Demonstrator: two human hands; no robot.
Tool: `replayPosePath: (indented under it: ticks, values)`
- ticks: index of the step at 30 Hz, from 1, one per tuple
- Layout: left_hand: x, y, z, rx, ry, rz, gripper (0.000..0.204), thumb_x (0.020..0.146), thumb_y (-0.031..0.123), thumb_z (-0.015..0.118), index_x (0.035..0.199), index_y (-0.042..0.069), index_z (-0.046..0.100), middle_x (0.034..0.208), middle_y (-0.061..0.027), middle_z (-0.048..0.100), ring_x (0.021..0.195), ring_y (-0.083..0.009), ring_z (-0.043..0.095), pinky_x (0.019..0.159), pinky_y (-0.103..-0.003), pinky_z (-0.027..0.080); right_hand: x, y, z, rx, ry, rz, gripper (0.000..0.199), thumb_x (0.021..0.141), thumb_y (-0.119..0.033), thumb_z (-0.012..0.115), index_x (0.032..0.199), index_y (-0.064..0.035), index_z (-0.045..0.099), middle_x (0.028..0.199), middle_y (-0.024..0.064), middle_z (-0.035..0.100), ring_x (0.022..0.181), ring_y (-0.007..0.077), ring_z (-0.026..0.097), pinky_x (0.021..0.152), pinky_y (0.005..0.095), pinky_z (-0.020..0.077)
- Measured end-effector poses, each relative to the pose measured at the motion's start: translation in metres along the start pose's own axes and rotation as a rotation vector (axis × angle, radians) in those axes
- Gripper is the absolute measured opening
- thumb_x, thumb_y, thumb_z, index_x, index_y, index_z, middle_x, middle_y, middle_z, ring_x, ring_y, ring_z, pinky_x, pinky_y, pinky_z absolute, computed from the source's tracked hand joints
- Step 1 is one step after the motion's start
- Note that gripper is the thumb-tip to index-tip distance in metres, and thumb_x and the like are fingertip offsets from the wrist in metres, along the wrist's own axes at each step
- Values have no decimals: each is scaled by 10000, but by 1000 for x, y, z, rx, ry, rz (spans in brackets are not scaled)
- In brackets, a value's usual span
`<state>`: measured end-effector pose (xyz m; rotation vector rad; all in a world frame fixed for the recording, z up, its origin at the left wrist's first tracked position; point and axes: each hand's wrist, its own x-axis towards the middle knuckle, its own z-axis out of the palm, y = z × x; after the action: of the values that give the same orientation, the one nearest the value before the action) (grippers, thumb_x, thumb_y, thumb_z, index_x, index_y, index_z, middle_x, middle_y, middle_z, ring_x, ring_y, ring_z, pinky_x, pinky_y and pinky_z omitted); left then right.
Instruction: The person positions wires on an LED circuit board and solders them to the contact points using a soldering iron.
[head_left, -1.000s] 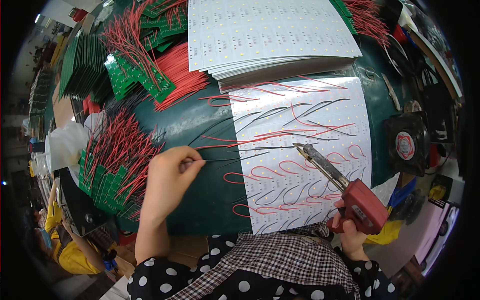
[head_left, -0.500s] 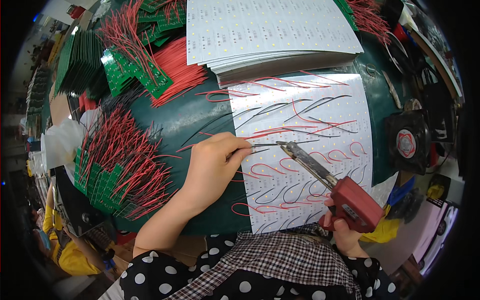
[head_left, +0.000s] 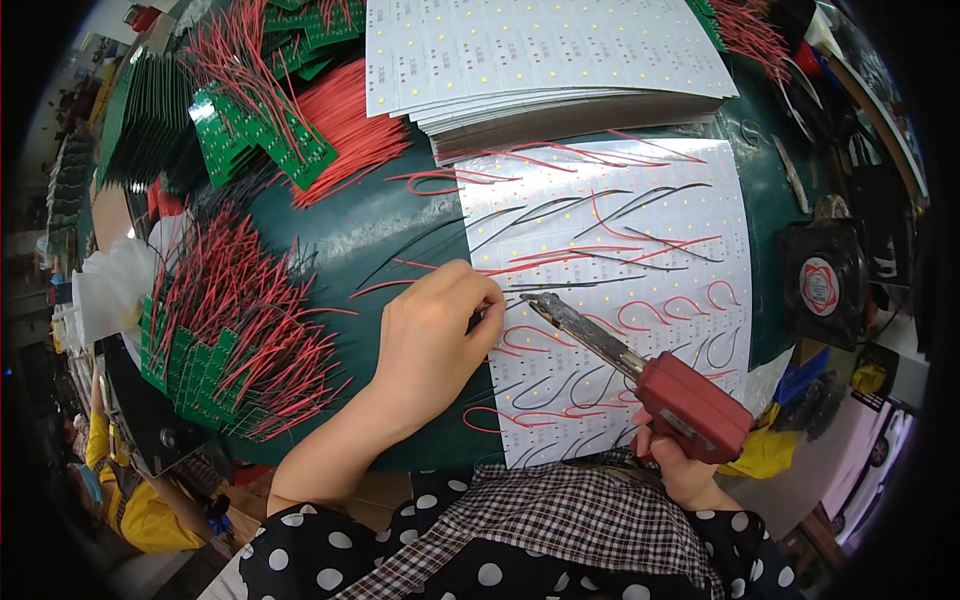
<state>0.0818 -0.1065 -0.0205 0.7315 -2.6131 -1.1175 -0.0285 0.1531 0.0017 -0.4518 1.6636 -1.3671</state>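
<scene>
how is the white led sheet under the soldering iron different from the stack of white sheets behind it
The white sheet under the soldering iron lies single and flat on the green table; the stack is many sheets piled up. The single sheet carries red and black wires across its face; the stack's top face is bare of wires. The left hand rests at the single sheet's edge, while no hand touches the stack. Both are white with rows of small yellow dots.

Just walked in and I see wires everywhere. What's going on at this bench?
A person is soldering wires onto a white LED panel on a green table. The right hand grips a red soldering gun, its tip at the panel's left edge. The left hand pinches a thin wire by that tip. Small green boards with red leads lie to the left, more panels stacked behind.
</scene>
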Motion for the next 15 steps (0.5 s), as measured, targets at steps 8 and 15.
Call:
replayPosePath:
  ticks: [8,15]
  values:
    - [0,-1,1,41,16,-9,100,708,-20,657,763,32,592,713,-44,541,588,-144,525,539,-256,430,4,-9,7,-74,33,43,445,835,-334,676,1044,33,538,776,63,575,634,123,539,598,258,447]
    - [0,-2,1,28,21,-2,96,710,-12,655,763,36,592,711,-41,540,581,-142,523,535,-257,429,4,-11,8,-100,23,82,412,843,-287,668,1060,35,533,745,57,567,650,124,540,602,256,445]
